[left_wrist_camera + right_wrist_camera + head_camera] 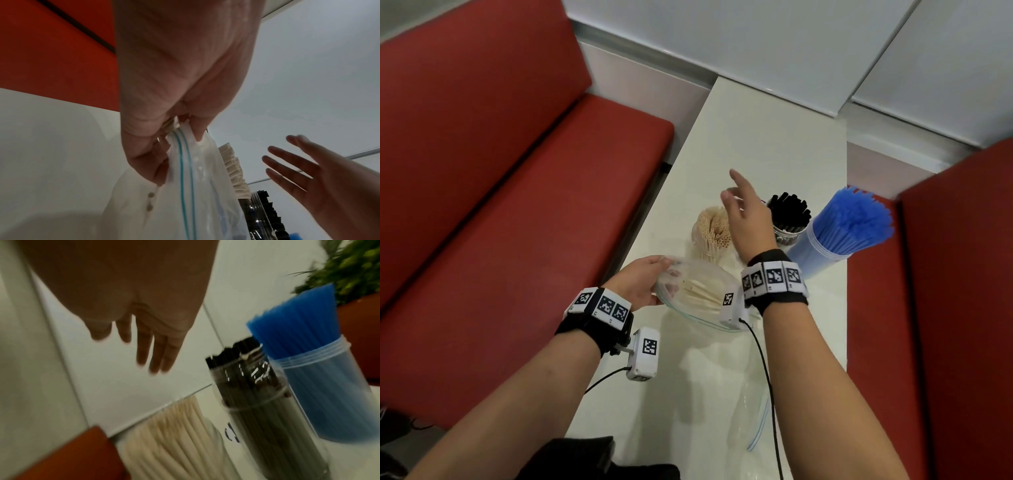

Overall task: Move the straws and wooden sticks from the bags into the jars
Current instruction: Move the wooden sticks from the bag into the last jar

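My left hand pinches the rim of a clear zip bag that holds pale wooden sticks; in the left wrist view the left hand grips the bag by its blue seal. My right hand hovers above the jars with fingers spread and holds nothing; the right hand shows straight fingers. Below it stand a jar of cream straws, a jar of black straws and a jar of blue straws.
The white table is narrow, with red benches on both sides. An empty zip bag lies flat near the front. Wrist camera cables trail over it. A green plant stands behind the jars.
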`<control>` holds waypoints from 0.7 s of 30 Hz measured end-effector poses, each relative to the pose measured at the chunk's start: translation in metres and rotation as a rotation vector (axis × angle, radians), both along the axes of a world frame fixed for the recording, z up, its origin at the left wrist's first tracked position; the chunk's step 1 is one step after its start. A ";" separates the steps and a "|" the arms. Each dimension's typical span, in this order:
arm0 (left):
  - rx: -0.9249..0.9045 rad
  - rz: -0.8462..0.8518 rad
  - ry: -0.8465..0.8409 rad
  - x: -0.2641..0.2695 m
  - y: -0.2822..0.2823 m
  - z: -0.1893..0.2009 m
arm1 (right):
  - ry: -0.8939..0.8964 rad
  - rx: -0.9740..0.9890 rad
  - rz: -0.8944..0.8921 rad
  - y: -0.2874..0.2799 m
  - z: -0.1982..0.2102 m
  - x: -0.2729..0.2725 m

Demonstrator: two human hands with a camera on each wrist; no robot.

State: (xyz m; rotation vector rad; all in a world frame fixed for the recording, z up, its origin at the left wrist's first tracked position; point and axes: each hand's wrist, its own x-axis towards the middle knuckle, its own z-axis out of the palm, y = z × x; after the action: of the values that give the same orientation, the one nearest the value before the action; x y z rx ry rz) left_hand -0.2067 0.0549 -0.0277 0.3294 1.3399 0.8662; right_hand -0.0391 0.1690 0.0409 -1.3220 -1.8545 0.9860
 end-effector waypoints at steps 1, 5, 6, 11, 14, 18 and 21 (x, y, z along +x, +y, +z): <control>0.005 -0.002 -0.006 0.000 0.000 0.000 | 0.029 -0.045 -0.011 -0.002 0.009 0.009; 0.040 -0.013 -0.025 -0.001 -0.003 0.000 | -0.283 -0.340 0.178 -0.017 0.024 0.046; 0.041 -0.014 -0.022 0.000 -0.004 0.000 | -0.400 -0.416 0.237 -0.023 0.021 0.051; 0.050 -0.040 0.003 0.014 -0.008 0.001 | -0.811 -0.484 0.391 -0.056 -0.018 0.040; 0.069 -0.072 0.005 0.022 -0.012 0.003 | -1.063 -0.440 0.408 -0.073 -0.058 0.035; 0.097 -0.114 0.022 0.026 -0.017 0.005 | -1.217 -0.450 0.339 -0.089 -0.093 0.048; 0.109 -0.121 0.038 0.029 -0.020 0.004 | -1.240 -0.531 0.348 -0.087 -0.101 0.056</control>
State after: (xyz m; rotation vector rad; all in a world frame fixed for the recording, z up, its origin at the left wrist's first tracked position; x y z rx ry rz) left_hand -0.1782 0.0354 -0.0233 0.5089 1.2962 0.8359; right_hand 0.0168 0.0817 -0.0604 -2.3101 -2.9173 0.9179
